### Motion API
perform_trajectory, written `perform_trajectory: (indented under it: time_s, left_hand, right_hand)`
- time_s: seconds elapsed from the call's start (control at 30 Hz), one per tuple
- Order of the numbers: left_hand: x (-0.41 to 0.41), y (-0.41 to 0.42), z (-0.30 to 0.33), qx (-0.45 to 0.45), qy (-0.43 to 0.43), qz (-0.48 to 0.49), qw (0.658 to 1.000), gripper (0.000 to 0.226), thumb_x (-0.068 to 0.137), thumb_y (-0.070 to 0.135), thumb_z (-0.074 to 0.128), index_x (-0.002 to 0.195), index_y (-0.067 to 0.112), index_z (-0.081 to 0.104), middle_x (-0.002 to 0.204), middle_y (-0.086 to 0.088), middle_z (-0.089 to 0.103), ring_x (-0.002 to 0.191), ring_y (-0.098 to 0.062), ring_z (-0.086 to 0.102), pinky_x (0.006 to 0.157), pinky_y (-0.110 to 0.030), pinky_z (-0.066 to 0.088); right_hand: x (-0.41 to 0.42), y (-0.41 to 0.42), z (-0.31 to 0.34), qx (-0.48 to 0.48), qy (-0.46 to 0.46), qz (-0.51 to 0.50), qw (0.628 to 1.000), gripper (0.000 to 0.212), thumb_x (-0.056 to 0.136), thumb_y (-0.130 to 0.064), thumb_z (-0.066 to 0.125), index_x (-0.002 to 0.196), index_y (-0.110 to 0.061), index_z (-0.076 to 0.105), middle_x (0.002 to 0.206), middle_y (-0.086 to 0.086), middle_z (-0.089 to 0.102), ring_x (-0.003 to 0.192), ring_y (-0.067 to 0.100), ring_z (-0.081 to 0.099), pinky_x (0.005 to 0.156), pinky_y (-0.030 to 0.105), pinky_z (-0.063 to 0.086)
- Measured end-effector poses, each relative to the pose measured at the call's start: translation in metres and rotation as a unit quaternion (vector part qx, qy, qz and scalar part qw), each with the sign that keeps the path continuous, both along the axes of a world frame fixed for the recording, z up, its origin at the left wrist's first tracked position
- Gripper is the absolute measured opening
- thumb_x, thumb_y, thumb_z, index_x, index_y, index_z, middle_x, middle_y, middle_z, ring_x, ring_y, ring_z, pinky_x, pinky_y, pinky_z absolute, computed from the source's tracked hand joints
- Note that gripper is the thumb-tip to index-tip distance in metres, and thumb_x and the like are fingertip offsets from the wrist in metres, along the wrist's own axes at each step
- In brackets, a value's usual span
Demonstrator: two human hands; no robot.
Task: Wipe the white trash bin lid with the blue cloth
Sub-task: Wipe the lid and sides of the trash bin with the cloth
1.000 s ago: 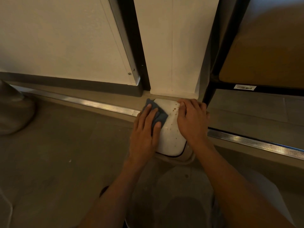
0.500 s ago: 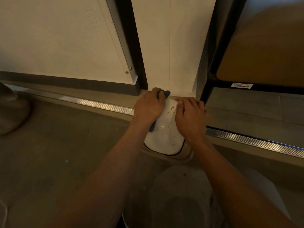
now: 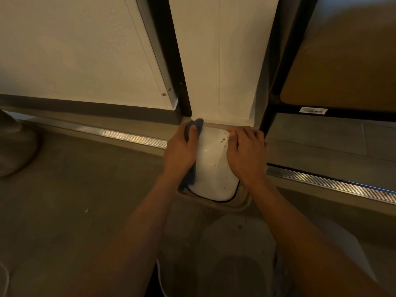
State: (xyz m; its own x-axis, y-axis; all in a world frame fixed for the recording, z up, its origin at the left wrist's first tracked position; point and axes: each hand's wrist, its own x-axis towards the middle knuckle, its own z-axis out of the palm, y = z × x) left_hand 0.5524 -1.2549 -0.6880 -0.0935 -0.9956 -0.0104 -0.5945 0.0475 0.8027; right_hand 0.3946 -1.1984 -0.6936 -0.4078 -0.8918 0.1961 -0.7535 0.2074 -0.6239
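Note:
The white trash bin lid (image 3: 211, 168) sits on the floor against a white wall panel, with brown specks along its right side. My left hand (image 3: 181, 150) grips the blue cloth (image 3: 198, 123) and holds it against the lid's left edge; cloth shows above my fingers and below my palm. My right hand (image 3: 245, 151) lies flat on the lid's right side, fingers pointing to the far edge. The lid's left and right edges are hidden under my hands.
A metal threshold strip (image 3: 120, 133) runs across the floor on both sides of the bin. A dark shelf frame (image 3: 278, 78) stands to the right, a white door panel (image 3: 85, 50) to the left. A grey rounded object (image 3: 15, 146) lies at far left.
My left hand with the cloth went from the lid's upper left to its far edge, then to the left side. The right hand has stayed on the right side.

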Motion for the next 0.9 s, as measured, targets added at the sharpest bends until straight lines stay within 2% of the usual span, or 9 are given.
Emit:
perform_trajectory:
  time_s: [0.1,0.2,0.3,0.43,0.53,0.63,0.7,0.8,0.9]
  left_hand:
    - [-0.023,-0.026,0.014,0.031,-0.103,-0.016,0.994,0.042,0.103,0.051,0.034,0.128,0.025,0.055,0.121,-0.005,0.064,0.11,-0.026,0.06,0.083,-0.034,0.04]
    - [-0.037,-0.014,0.012,-0.074,-0.174,-0.029,0.981,0.041,0.103,0.048,0.032,0.128,0.025,0.055,0.125,-0.003,0.062,0.11,-0.025,0.06,0.086,-0.037,0.045]
    - [-0.028,0.022,-0.006,-0.188,-0.187,-0.036,0.964,0.046,0.103,0.048,0.032,0.137,0.024,0.051,0.14,-0.001,0.055,0.129,-0.023,0.051,0.105,-0.044,0.043]
    - [0.001,0.069,-0.039,-0.227,-0.128,-0.029,0.965,0.049,0.104,0.042,0.036,0.148,0.021,0.041,0.158,-0.001,0.037,0.148,-0.019,0.028,0.121,-0.034,0.025]
    - [0.011,0.066,-0.038,-0.143,-0.022,-0.001,0.99,0.049,0.104,0.047,0.034,0.15,0.029,0.035,0.156,0.004,0.037,0.143,-0.01,0.035,0.113,-0.029,0.033]
    - [0.004,0.034,-0.014,-0.086,0.017,0.027,0.996,0.038,0.104,0.049,0.035,0.136,0.034,0.046,0.126,0.008,0.059,0.116,-0.012,0.057,0.097,-0.034,0.047]
    - [-0.003,0.006,0.002,-0.044,-0.018,0.021,0.999,0.035,0.103,0.05,0.036,0.126,0.03,0.054,0.108,0.007,0.062,0.102,-0.016,0.061,0.085,-0.034,0.047]
    - [-0.018,-0.031,0.011,0.018,-0.118,-0.021,0.993,0.042,0.099,0.052,0.036,0.119,0.023,0.059,0.106,-0.001,0.063,0.099,-0.023,0.06,0.079,-0.035,0.044]
    - [-0.033,-0.031,0.011,-0.048,-0.194,-0.055,0.978,0.039,0.1,0.048,0.035,0.115,0.022,0.06,0.109,-0.004,0.064,0.098,-0.023,0.061,0.078,-0.035,0.045]
  right_hand:
    - [0.0,-0.001,-0.001,0.011,0.005,-0.002,1.0,0.059,0.094,-0.049,0.013,0.123,-0.027,0.059,0.126,-0.001,0.059,0.12,0.023,0.044,0.1,0.05,0.04]
    - [0.0,-0.001,0.0,0.011,0.009,-0.006,1.0,0.059,0.094,-0.047,0.013,0.124,-0.025,0.059,0.127,0.0,0.06,0.121,0.023,0.045,0.1,0.048,0.04]
    - [0.001,-0.002,0.0,0.008,0.013,-0.009,1.0,0.055,0.095,-0.044,0.016,0.122,-0.026,0.061,0.125,0.0,0.061,0.119,0.024,0.045,0.097,0.046,0.04]
    - [0.0,-0.001,-0.001,0.0,0.012,-0.002,1.0,0.053,0.096,-0.045,0.017,0.12,-0.027,0.061,0.122,-0.001,0.062,0.116,0.024,0.046,0.095,0.047,0.041]
    - [0.0,0.0,0.0,-0.007,0.006,0.005,1.0,0.05,0.096,-0.043,0.02,0.119,-0.028,0.061,0.121,-0.001,0.062,0.116,0.025,0.046,0.095,0.047,0.041]
    - [-0.001,-0.001,0.0,-0.001,0.008,0.01,1.0,0.054,0.095,-0.046,0.016,0.121,-0.028,0.06,0.124,-0.001,0.061,0.118,0.025,0.045,0.097,0.047,0.04]
    - [-0.001,-0.001,0.0,-0.001,0.008,0.008,1.0,0.057,0.093,-0.047,0.015,0.122,-0.028,0.06,0.125,-0.001,0.06,0.119,0.024,0.045,0.098,0.047,0.039]
    - [0.0,-0.001,0.0,0.007,0.01,0.004,1.0,0.054,0.095,-0.045,0.017,0.122,-0.028,0.059,0.125,-0.001,0.06,0.119,0.023,0.044,0.098,0.046,0.038]
    - [0.0,-0.001,0.0,0.01,0.013,0.0,1.0,0.051,0.097,-0.044,0.019,0.122,-0.027,0.059,0.125,-0.001,0.06,0.119,0.023,0.044,0.098,0.045,0.038]
